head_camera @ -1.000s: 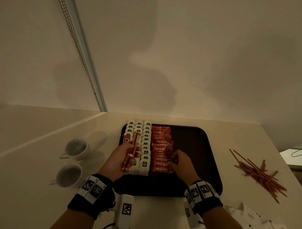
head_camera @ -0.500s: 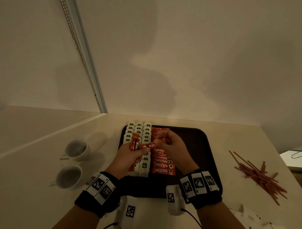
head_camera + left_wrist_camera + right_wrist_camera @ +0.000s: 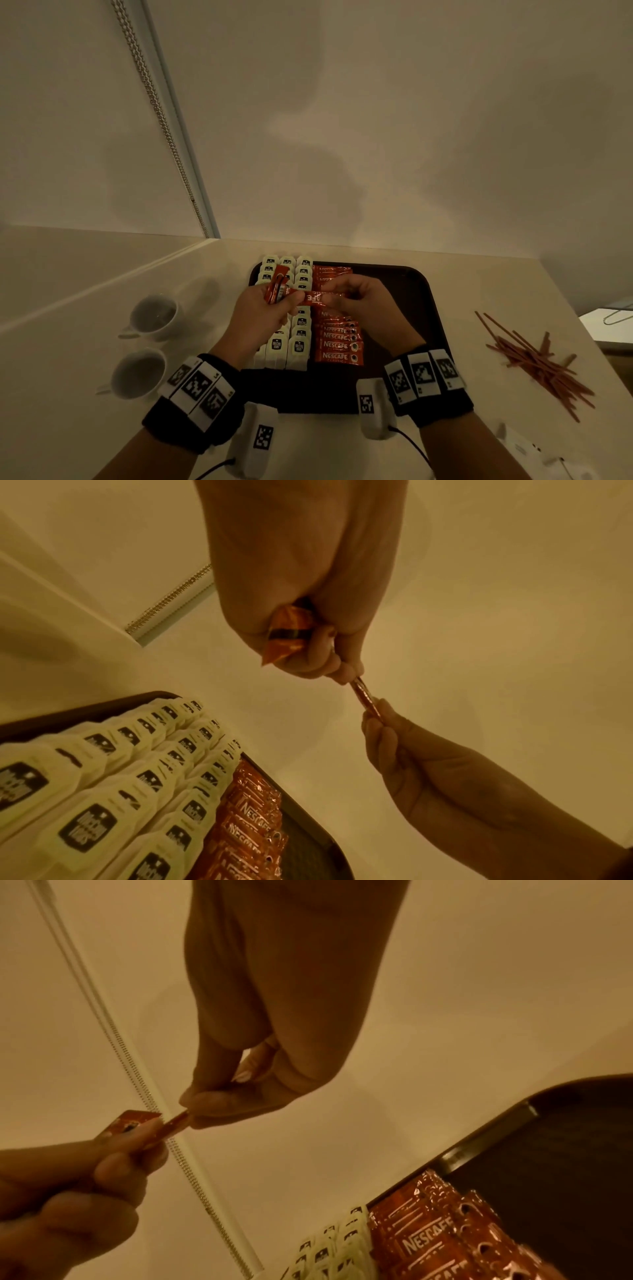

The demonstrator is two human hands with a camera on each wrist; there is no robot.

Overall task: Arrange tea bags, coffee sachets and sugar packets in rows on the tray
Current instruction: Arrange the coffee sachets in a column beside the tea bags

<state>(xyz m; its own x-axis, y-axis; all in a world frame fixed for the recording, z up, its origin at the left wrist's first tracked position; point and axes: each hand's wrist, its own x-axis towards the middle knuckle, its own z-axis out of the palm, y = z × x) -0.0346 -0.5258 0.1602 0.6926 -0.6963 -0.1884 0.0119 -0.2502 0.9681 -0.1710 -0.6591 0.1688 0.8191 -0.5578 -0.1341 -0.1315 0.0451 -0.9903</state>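
I'm mid-handover above the tray: my left hand grips a bundle of coffee sachets, my right hand pinches one sachet drawn from it. Next, I judge, lay it in the sachet row right of the tea bags

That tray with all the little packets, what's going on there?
A person is filling a dark tray with rows of drink supplies. White tea bags already fill its left side, with a column of red coffee sachets beside them. The left hand grips a small bunch of sachets, and the right hand pinches one sachet from it. Thin red sticks lie off the tray, to the right.
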